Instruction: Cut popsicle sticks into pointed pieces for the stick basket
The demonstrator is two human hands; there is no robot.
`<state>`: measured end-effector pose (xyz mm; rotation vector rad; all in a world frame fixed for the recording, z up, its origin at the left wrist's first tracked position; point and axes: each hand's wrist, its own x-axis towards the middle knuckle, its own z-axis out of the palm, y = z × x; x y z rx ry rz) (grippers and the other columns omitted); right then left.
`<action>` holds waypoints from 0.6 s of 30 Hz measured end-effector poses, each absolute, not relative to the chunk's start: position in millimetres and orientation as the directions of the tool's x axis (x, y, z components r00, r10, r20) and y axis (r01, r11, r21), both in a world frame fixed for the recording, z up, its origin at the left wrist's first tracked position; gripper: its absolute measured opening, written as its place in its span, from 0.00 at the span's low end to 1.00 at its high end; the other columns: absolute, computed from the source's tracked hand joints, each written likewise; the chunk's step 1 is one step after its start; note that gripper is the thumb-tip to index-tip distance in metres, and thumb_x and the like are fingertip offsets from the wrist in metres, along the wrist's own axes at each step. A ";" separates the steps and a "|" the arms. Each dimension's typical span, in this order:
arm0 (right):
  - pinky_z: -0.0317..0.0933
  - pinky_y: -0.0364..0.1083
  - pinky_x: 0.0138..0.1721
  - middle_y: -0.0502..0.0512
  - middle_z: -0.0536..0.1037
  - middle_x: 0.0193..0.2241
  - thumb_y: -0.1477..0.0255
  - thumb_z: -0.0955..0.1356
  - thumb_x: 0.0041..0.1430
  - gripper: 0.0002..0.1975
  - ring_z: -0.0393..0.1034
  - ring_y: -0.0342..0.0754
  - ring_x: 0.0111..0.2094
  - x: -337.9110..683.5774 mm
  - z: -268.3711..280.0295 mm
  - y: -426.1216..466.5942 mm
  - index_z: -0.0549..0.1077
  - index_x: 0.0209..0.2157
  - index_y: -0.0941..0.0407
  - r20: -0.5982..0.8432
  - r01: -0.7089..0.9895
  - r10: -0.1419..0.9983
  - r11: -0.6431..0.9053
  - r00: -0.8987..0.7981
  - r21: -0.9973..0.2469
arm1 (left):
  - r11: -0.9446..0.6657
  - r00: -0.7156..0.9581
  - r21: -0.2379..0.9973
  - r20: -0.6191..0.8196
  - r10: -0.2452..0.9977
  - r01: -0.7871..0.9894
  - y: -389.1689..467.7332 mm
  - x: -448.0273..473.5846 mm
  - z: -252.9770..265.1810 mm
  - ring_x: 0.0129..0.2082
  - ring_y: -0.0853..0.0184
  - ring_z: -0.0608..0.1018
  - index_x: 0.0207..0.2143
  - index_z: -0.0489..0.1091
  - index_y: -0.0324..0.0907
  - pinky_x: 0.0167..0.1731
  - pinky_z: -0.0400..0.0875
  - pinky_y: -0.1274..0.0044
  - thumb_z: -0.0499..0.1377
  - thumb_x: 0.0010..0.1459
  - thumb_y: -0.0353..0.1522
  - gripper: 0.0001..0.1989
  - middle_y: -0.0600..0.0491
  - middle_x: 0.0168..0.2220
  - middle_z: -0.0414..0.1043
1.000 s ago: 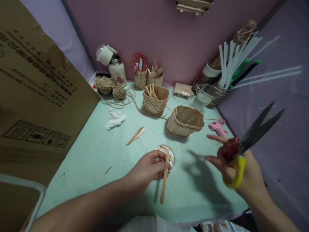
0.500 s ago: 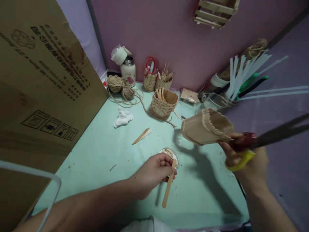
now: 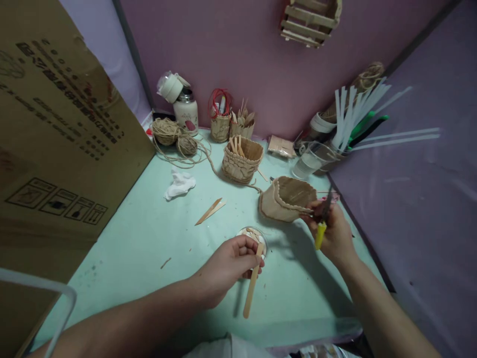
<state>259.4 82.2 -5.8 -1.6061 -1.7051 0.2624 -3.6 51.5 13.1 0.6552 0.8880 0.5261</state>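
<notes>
My left hand [image 3: 227, 266] pinches a flat wooden craft stick [image 3: 251, 293] between thumb and fingers, its free end slanting down toward me. Just beyond those fingers sits a small round dish [image 3: 267, 248] with wood pieces in it, partly covered by the hand. My right hand [image 3: 335, 236] grips the near right rim of a wooden-slat basket [image 3: 276, 206] whose opening faces up. The same hand keeps hold of scissors [image 3: 320, 234] with yellow on the handle; fingers hide part of them. Whether the basket's base touches the table is unclear.
Two pointed wood pieces [image 3: 208, 213] and a crumpled white tissue [image 3: 180, 185] lie left of centre. Behind are another basket [image 3: 240, 168] holding sticks, twine balls [image 3: 166, 132], a bottle [image 3: 186, 115] and a clear cup [image 3: 307, 163]. A cardboard box [image 3: 70, 149] walls the left.
My right hand has brought the basket and scissors left and lower, turning the basket more upright. The left hand still pinches the craft stick. The view has shifted slightly right.
</notes>
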 end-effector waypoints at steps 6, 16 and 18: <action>0.56 0.45 0.27 0.49 0.69 0.28 0.66 0.70 0.53 0.12 0.59 0.45 0.25 241.5 8.4 85.2 0.64 0.36 0.53 0.374 0.804 0.926 0.181 0.055 -0.566 | 0.685 0.528 0.716 -0.533 0.661 -0.135 53.8 -2.9 13.0 0.28 0.73 0.70 0.31 0.66 0.39 0.31 0.63 0.79 0.59 0.47 0.27 0.06 0.54 0.29 0.69; 0.58 0.45 0.27 0.58 0.71 0.45 0.64 0.68 0.57 0.12 0.59 0.43 0.25 232.5 31.5 12.8 0.61 0.34 0.52 0.147 0.527 0.979 0.052 0.140 -0.848 | 0.703 0.543 0.701 -0.547 0.637 -0.119 52.2 -4.2 11.2 0.29 0.72 0.71 0.31 0.66 0.40 0.32 0.66 0.78 0.63 0.47 0.30 0.09 0.55 0.29 0.68; 0.57 0.44 0.24 0.56 0.72 0.37 0.57 0.66 0.58 0.15 0.57 0.43 0.23 229.3 32.9 -2.5 0.63 0.35 0.53 -0.010 0.444 0.999 -0.029 0.046 -0.895 | 0.703 0.549 0.700 -0.540 0.638 -0.129 52.1 -4.2 9.1 0.30 0.72 0.71 0.32 0.66 0.40 0.33 0.67 0.77 0.64 0.48 0.31 0.10 0.55 0.29 0.68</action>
